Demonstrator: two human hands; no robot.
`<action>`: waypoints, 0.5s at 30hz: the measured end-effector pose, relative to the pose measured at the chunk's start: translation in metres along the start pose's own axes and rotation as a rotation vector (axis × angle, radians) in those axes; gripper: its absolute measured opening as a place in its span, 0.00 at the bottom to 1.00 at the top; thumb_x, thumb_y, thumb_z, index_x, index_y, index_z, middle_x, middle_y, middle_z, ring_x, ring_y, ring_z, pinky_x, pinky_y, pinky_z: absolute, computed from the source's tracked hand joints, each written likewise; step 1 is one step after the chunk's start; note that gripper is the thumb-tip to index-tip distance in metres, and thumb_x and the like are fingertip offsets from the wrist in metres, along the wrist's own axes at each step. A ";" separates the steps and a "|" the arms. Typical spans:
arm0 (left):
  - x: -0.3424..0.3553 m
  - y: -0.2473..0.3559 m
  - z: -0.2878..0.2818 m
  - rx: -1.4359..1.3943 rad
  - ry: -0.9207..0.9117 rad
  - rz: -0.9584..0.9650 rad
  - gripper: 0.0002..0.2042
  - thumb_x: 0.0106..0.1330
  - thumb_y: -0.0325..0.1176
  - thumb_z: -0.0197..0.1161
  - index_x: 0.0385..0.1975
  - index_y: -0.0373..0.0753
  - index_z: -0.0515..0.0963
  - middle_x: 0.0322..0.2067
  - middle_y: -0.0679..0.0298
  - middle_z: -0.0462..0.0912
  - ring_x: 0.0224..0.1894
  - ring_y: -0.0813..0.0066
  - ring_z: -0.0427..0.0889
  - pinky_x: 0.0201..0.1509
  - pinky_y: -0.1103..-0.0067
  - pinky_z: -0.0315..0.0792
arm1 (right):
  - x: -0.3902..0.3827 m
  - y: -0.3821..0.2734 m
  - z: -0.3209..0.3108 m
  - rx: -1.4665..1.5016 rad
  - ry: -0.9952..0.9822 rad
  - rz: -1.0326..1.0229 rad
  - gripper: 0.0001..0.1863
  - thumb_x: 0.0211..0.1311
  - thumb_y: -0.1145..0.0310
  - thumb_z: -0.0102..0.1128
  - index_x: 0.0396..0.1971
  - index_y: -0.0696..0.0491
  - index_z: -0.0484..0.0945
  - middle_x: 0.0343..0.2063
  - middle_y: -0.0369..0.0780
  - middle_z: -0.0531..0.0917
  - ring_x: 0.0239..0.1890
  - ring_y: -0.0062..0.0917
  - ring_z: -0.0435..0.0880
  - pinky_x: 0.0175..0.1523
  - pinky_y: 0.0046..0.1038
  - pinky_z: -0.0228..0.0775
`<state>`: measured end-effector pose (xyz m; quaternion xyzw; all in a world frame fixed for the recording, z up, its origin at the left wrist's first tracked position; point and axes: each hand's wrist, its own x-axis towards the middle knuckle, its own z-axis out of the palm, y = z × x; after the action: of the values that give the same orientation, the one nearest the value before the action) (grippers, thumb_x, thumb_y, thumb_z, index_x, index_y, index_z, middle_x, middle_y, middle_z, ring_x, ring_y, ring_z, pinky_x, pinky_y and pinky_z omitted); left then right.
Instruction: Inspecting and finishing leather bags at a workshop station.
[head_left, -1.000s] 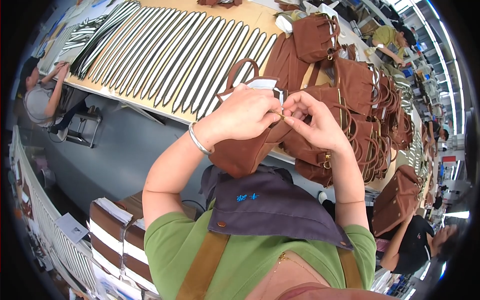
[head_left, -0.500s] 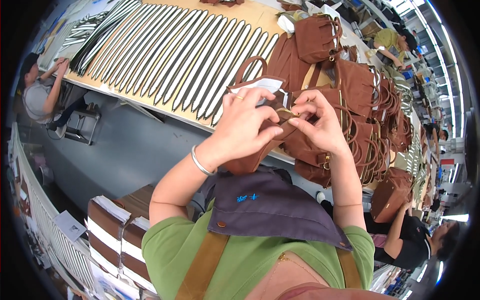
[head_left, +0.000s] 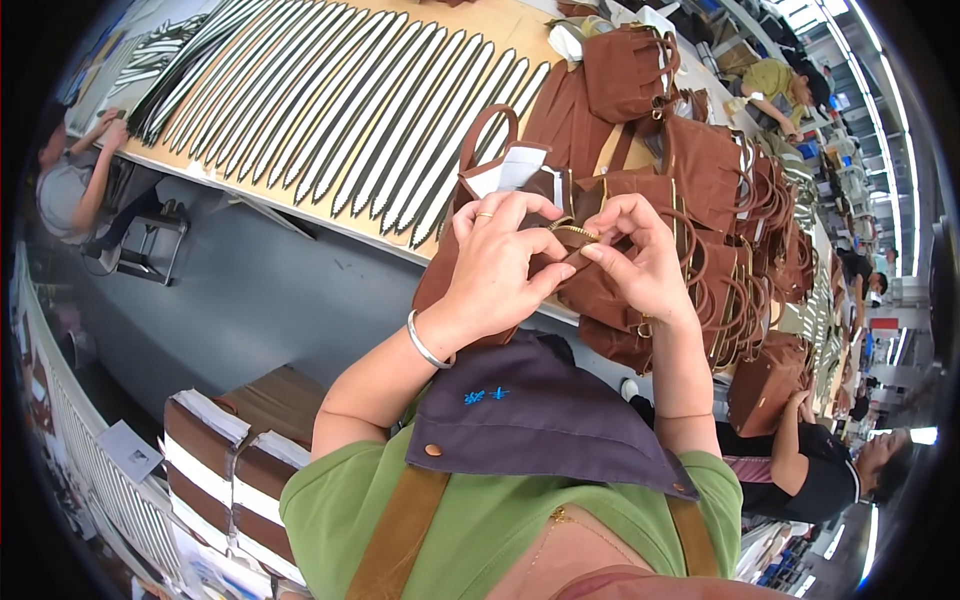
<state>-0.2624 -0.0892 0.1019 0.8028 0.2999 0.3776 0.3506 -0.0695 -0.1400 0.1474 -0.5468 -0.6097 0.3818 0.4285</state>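
Between my hands is a brown bag (head_left: 437, 283) with an arched handle, a gold-toothed zipper (head_left: 577, 232) and a pale piece of lining or paper at its top. My left hand (head_left: 497, 258), with a ring and a silver bangle, is closed on the bag's edge beside the zipper, its thumb and index finger bent toward each other. The right hand (head_left: 645, 262) pinches the zipper's end between thumb and fingers. Most of the bag's body is hidden behind my left hand and forearm.
Rows of black-and-white strips (head_left: 350, 110) cover the table's left part. Many brown bags (head_left: 705, 170) are piled to the right. Co-workers sit at far left (head_left: 72, 200) and stand at right (head_left: 800, 465). Striped brown-and-white stacks (head_left: 205, 450) stand lower left.
The bag's left side and handle have shifted slightly left, and more of the zipper's teeth show between my hands. My left forearm has swung a little inward. Both hands keep their hold.
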 end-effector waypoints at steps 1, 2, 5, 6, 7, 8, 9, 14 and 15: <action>0.000 0.000 0.001 0.000 0.000 0.001 0.07 0.52 0.38 0.72 0.24 0.45 0.82 0.48 0.71 0.75 0.57 0.71 0.67 0.62 0.67 0.49 | 0.000 0.001 0.000 0.003 0.010 -0.004 0.15 0.56 0.83 0.62 0.40 0.55 0.69 0.35 0.35 0.79 0.38 0.16 0.77 0.42 0.20 0.69; 0.000 0.000 0.001 -0.024 -0.007 -0.007 0.07 0.51 0.38 0.72 0.24 0.45 0.82 0.48 0.71 0.75 0.57 0.71 0.68 0.62 0.67 0.49 | -0.001 0.001 0.000 0.003 0.011 -0.005 0.15 0.56 0.83 0.62 0.40 0.55 0.69 0.35 0.35 0.79 0.38 0.16 0.77 0.42 0.20 0.69; -0.001 -0.001 0.000 -0.055 -0.023 -0.026 0.07 0.51 0.38 0.73 0.24 0.46 0.82 0.47 0.72 0.74 0.56 0.71 0.68 0.62 0.67 0.49 | -0.002 0.001 0.001 0.011 0.016 -0.005 0.15 0.56 0.83 0.62 0.39 0.55 0.69 0.35 0.36 0.79 0.37 0.16 0.77 0.42 0.20 0.69; -0.001 -0.001 0.000 -0.063 -0.033 -0.037 0.07 0.51 0.39 0.73 0.25 0.46 0.83 0.47 0.72 0.74 0.56 0.71 0.68 0.62 0.67 0.49 | -0.001 -0.002 0.001 -0.012 -0.003 -0.009 0.15 0.55 0.83 0.63 0.39 0.55 0.69 0.35 0.36 0.79 0.36 0.16 0.77 0.41 0.20 0.69; -0.001 0.000 0.000 -0.062 -0.035 -0.036 0.07 0.51 0.39 0.73 0.25 0.46 0.83 0.47 0.72 0.74 0.56 0.71 0.68 0.62 0.67 0.49 | 0.000 -0.003 0.000 -0.036 -0.021 -0.012 0.14 0.55 0.83 0.63 0.38 0.55 0.69 0.35 0.36 0.80 0.35 0.16 0.77 0.41 0.20 0.69; -0.001 0.001 0.000 -0.055 -0.011 -0.047 0.07 0.52 0.39 0.73 0.25 0.46 0.83 0.47 0.72 0.74 0.55 0.71 0.68 0.62 0.67 0.49 | 0.000 -0.003 0.000 -0.035 -0.019 -0.012 0.14 0.55 0.83 0.63 0.38 0.55 0.69 0.35 0.36 0.80 0.35 0.16 0.77 0.41 0.20 0.69; -0.001 0.002 0.000 -0.049 0.013 -0.058 0.07 0.52 0.39 0.73 0.26 0.46 0.84 0.47 0.72 0.74 0.55 0.71 0.68 0.61 0.67 0.49 | 0.001 -0.003 0.000 -0.058 -0.024 -0.019 0.14 0.55 0.83 0.63 0.38 0.56 0.69 0.34 0.36 0.80 0.35 0.16 0.77 0.41 0.20 0.69; -0.004 0.004 0.004 -0.052 0.035 -0.069 0.07 0.53 0.39 0.73 0.28 0.46 0.84 0.47 0.71 0.74 0.55 0.71 0.68 0.61 0.67 0.49 | 0.000 -0.007 -0.002 -0.085 -0.052 0.060 0.14 0.56 0.81 0.63 0.37 0.53 0.68 0.35 0.36 0.80 0.38 0.16 0.75 0.44 0.20 0.67; -0.005 0.004 0.005 -0.057 0.033 -0.065 0.07 0.53 0.38 0.73 0.28 0.46 0.84 0.47 0.71 0.74 0.54 0.70 0.69 0.61 0.68 0.50 | -0.001 -0.007 -0.002 -0.089 -0.051 0.043 0.14 0.55 0.81 0.63 0.37 0.54 0.68 0.35 0.36 0.80 0.38 0.16 0.76 0.45 0.20 0.68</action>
<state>-0.2607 -0.0967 0.1004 0.7762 0.3205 0.3874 0.3804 -0.0703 -0.1413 0.1542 -0.5683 -0.6248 0.3773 0.3798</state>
